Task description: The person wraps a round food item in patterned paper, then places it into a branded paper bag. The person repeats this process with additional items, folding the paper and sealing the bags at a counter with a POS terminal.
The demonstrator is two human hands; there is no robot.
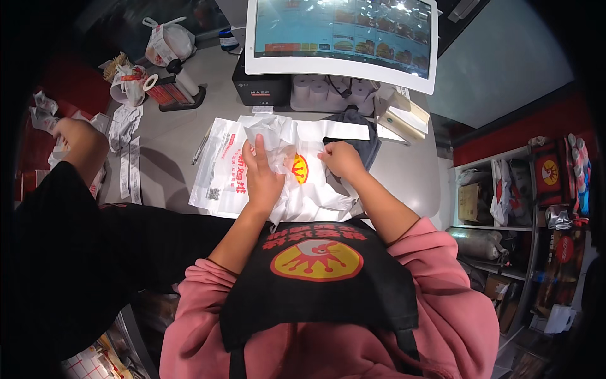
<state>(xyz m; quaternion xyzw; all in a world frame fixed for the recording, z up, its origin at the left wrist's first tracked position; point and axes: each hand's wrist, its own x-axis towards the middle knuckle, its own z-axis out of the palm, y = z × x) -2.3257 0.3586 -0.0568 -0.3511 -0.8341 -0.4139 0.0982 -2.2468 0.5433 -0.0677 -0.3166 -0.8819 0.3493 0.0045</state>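
A white plastic carrier bag [312, 196] with a red and yellow emblem lies crumpled on the grey counter before me. My left hand [262, 182] rests against its gathered film, two fingers raised and apart. Plastic partly covers the other fingers, so their grip is unclear. At the bag's right side, my right hand [342, 160] pinches the edge between thumb and fingers. Flat under and left of my left hand is another white printed plastic bag [215, 166], bearing red writing and a printed code.
Beyond the bags stand a touchscreen monitor [341, 66], a black box [261, 83] and paper rolls [318, 90]. A dark cloth [371, 151] lies beside my right hand. Receipts [130, 170] and a pen [201, 147] are leftward. Another person's arm [85, 147] reaches in at left.
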